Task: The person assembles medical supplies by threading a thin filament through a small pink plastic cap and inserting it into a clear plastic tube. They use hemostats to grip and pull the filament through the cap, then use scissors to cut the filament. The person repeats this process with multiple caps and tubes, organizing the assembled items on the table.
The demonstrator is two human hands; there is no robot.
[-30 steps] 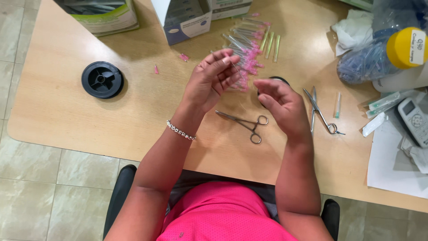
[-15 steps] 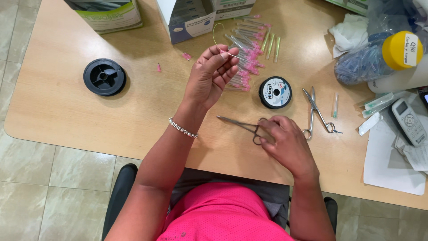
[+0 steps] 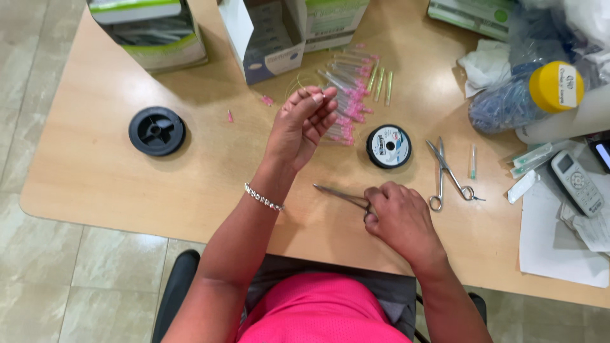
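Observation:
My left hand (image 3: 304, 124) is raised above the wooden table (image 3: 95, 178), its fingertips pinched on a thin, pale strand that is hard to make out. A beaded bracelet (image 3: 264, 197) circles that wrist. My right hand (image 3: 399, 219) rests low on the table and closes over the handles of metal forceps (image 3: 340, 194), whose jaws point left. A pile of clear tubes with pink ends (image 3: 348, 105) lies just beyond my left hand. A small black spool with a white label (image 3: 389, 145) sits to the right of that pile.
A black empty reel (image 3: 157, 131) lies at the left. Open cardboard boxes (image 3: 267, 38) stand at the back. A second pair of metal scissors-like forceps (image 3: 447, 172) lies right of the spool. A yellow-capped bottle (image 3: 540, 95), a remote (image 3: 574, 183) and papers (image 3: 559, 248) crowd the right side.
My right hand dropped from beside the left hand down to the table and closed on the forceps. The labelled spool, hidden a second ago, is in view. My left hand stays raised.

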